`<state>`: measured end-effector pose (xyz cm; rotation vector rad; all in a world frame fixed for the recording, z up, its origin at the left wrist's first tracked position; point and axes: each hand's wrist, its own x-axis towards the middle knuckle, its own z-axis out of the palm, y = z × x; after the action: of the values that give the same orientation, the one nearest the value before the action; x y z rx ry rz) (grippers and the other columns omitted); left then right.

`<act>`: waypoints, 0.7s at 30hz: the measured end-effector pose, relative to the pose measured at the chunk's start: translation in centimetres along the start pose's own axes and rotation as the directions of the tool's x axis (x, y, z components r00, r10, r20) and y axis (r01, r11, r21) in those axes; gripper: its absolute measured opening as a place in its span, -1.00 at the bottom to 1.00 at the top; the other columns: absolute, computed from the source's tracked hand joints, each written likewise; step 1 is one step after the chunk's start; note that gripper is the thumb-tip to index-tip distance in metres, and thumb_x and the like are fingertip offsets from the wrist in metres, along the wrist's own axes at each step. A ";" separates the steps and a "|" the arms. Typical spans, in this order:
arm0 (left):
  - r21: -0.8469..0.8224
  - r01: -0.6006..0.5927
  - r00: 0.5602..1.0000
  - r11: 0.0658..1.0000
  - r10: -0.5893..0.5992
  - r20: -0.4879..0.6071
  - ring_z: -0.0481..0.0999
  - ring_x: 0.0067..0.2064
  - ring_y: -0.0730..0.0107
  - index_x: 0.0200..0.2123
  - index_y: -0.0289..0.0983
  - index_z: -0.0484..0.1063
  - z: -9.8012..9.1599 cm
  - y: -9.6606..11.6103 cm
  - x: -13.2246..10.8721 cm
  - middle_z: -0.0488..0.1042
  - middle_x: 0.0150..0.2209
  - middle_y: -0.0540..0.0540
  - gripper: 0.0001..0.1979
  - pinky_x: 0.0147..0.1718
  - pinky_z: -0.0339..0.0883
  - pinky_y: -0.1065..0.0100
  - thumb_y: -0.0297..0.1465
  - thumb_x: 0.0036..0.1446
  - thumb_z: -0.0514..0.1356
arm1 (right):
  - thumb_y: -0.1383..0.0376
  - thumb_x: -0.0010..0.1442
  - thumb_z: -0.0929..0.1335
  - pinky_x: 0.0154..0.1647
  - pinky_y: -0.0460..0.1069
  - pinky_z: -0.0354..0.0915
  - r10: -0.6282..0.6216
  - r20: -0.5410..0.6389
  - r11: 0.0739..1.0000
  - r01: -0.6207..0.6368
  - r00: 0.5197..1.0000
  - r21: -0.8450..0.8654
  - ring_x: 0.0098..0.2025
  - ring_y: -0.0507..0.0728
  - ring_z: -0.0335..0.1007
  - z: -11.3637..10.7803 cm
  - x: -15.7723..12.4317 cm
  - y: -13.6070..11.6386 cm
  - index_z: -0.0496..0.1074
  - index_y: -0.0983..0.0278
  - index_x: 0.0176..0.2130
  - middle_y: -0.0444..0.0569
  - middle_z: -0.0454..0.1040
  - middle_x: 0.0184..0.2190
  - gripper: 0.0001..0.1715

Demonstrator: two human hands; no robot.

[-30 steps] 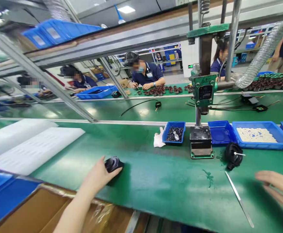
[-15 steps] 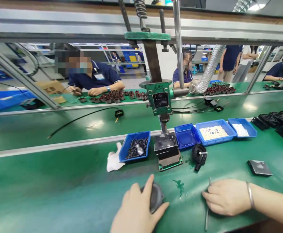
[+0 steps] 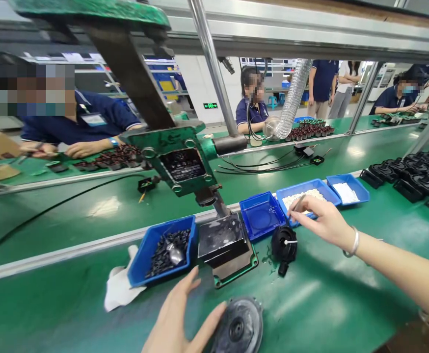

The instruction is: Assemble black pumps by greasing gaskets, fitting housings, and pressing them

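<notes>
My left hand (image 3: 181, 314) is open, fingers spread, beside a round black plastic housing (image 3: 241, 326) with a ringed centre. Its thumb tip is at the housing's edge; I cannot tell whether it presses on it. My right hand (image 3: 319, 220) is closed in a pinch on a thin, greyish metal tool (image 3: 297, 202), mostly hidden by the fingers. That hand is at the near edge of a blue tray (image 3: 334, 195) of small white pieces. Just left of it and below lies a black round part (image 3: 281, 249) with a short spout and a white pin across it.
A hand press (image 3: 185, 166) stands over a black block (image 3: 225, 239). To its left is a blue bin (image 3: 137, 264) of small black parts, against a white glove (image 3: 120, 294). More blue trays (image 3: 249, 218) line the back. Black housings (image 3: 413, 179) sit at right. Co-workers sit opposite.
My right hand has moved up and away from the table's front to the tray of white pieces. My left hand has come off the top of the round housing. The view has shifted.
</notes>
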<state>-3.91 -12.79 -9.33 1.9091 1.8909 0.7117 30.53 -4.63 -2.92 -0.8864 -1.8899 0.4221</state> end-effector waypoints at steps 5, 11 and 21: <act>-0.330 0.078 0.997 0.941 -0.071 0.030 0.25 0.32 -0.04 0.34 -0.24 -0.02 1.8 -1.5 3.4 0.21 0.32 -0.34 -0.03 0.28 0.14 -0.05 0.06 -0.03 0.26 | 0.31 0.25 0.37 -0.24 -0.08 0.43 0.128 0.102 0.983 -0.140 0.987 0.120 -0.34 0.02 0.52 2.8 2.8 2.3 0.41 0.25 -0.26 -0.11 0.54 -0.38 -0.96; -0.384 0.046 0.998 0.922 -0.059 -0.023 0.31 0.28 -0.08 0.38 -0.17 -0.09 2.7 -1.3 5.9 0.17 0.34 -0.31 0.06 0.27 0.19 -0.03 -0.06 -0.08 0.38 | 0.34 0.25 0.37 -0.20 -0.06 0.40 0.149 0.369 0.989 -0.138 0.918 -0.055 -0.29 0.08 0.54 5.9 4.2 3.9 0.53 0.33 -0.29 0.02 0.62 -0.31 -0.88; -0.198 0.136 0.989 0.971 -0.146 -0.035 0.44 0.16 -0.15 0.24 -0.30 0.16 2.7 -0.7 8.7 0.46 0.12 -0.33 0.05 0.20 0.26 -0.08 0.13 -0.25 0.33 | 0.35 0.25 0.38 -0.18 -0.07 0.38 0.203 0.462 0.978 -0.160 0.863 -0.132 -0.25 0.09 0.54 6.8 4.9 5.0 0.57 0.42 -0.22 0.09 0.63 -0.26 -0.83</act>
<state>-3.13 -3.87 -11.04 1.6341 1.8877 0.8713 25.21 2.85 -6.19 -1.1008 -2.2925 0.7288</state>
